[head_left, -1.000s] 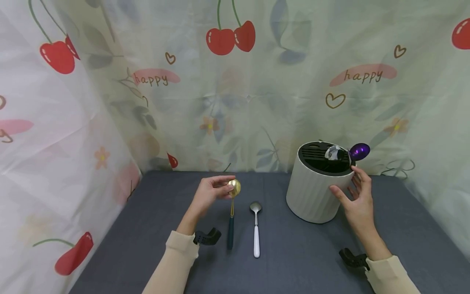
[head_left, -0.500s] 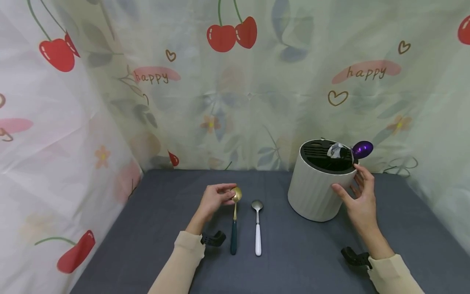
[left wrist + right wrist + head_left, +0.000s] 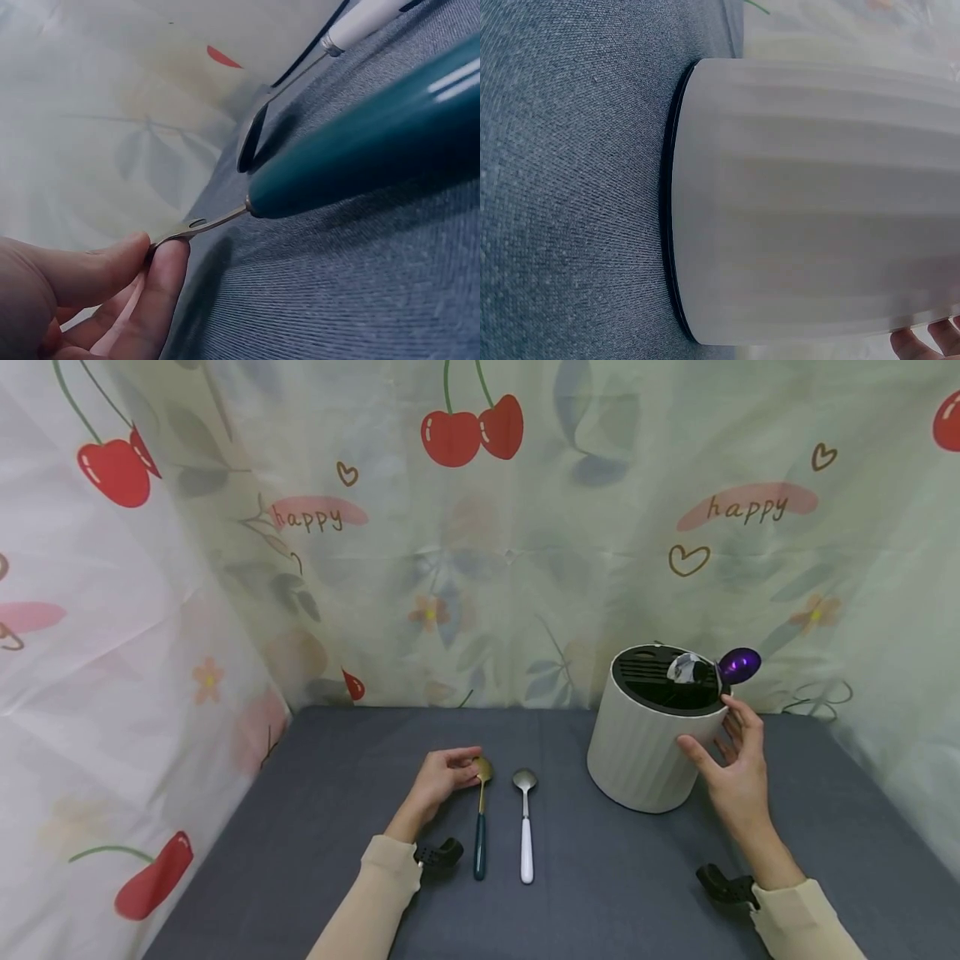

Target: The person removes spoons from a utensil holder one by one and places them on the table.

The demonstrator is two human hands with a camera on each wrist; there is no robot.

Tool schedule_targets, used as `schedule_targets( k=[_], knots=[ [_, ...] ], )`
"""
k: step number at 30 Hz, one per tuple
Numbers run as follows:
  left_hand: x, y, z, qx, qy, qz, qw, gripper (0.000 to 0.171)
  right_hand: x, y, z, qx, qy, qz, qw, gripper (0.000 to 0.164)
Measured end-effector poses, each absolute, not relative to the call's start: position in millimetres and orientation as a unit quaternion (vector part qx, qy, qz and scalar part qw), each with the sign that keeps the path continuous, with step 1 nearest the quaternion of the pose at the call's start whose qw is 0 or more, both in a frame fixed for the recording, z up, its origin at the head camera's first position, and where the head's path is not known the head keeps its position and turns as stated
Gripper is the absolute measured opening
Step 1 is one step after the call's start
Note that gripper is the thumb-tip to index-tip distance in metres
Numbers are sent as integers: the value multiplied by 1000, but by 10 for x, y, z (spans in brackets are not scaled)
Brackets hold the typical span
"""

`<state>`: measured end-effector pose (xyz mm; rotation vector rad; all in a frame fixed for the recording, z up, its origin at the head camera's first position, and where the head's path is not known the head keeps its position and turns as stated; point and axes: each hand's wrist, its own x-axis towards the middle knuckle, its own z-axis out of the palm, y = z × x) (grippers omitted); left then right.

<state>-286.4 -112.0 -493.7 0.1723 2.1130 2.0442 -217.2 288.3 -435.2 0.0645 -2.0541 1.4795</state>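
My left hand (image 3: 442, 779) pinches a spoon (image 3: 480, 843) with a gold bowl and dark teal handle. Its thumb and fingertips grip the bowl end, and the handle points toward me, low at the table. Whether the handle touches the cloth I cannot tell. Just right of it lies a silver spoon (image 3: 526, 843) with a white handle. My right hand (image 3: 733, 768) touches the right side of a white ribbed utensil holder (image 3: 645, 760), thumb and fingers spread, one fingertip near the rim. A purple spoon (image 3: 738, 666) sticks out of the holder's black slotted top (image 3: 652, 681).
A silver, shiny piece (image 3: 684, 668) also stands up in the holder's top. Dark grey cloth covers the table (image 3: 360, 743). Behind and at the left hangs a curtain (image 3: 480, 568) printed with cherries. A thin cord (image 3: 821, 697) shows behind the holder at right.
My left hand has lowered the gold and teal spoon toward the table and moved slightly right and nearer me. My right hand stays at the holder.
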Motion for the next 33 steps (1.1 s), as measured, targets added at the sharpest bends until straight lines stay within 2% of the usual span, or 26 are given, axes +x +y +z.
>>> schedule_targets(
  k=[15,25,33],
  knots=[
    [-2862,-1109,-5038,41,745,661,76,38,-2163,2882,-4344,23,-776,556,297,84],
    [-2856,-1090,-5037,36,799,599,52,31,-2153,2874,-4337,20,-776,557,296,83],
    [-2857,-1104,-5042,40,804,591,51,32,-2156,2876,-4337,20,-777,556,295,83]
  ],
)
